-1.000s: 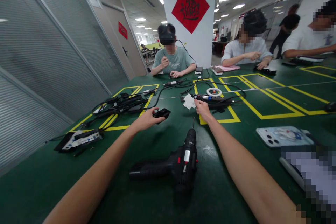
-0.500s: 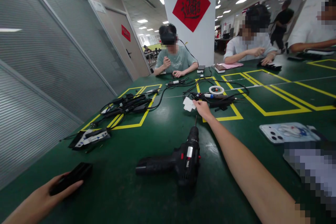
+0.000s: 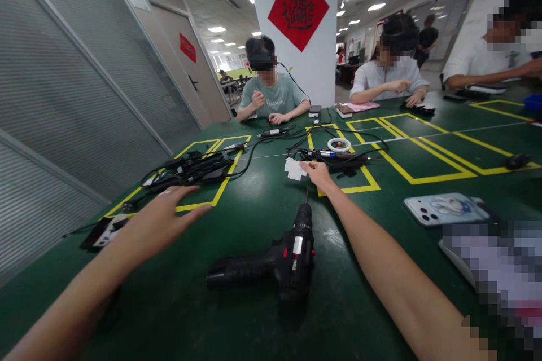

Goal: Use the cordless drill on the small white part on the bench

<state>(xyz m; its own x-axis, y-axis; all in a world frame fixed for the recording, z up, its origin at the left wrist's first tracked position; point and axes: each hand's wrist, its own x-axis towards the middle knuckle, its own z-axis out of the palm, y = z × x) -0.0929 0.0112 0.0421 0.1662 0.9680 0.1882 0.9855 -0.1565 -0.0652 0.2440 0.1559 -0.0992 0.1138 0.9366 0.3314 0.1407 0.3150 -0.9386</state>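
My right hand (image 3: 318, 175) reaches across the green table and pinches the edge of a small white piece with an uneven outline (image 3: 294, 168), perhaps paper or card. Over the left of the table, my left hand (image 3: 167, 217) is open, thumb and fingers apart, holding nothing. Between my forearms a black cordless drill (image 3: 295, 262) lies on its side, its bit pointing away from me. Just beyond my left fingers is a heap of black cables (image 3: 199, 166). A dark shape beside my left forearm is mostly hidden.
Yellow tape rectangles (image 3: 440, 179) mark the table. Past my right hand lie a white ring (image 3: 339, 145) and pen-shaped tools with cords (image 3: 332, 154). A phone (image 3: 446, 208) lies at right, a black mouse (image 3: 517, 162) farther off. Several people sit around the table.
My left hand has let go of the black object and moved forward and right, opening. My right hand still pinches the white piece. The view has shifted slightly right.
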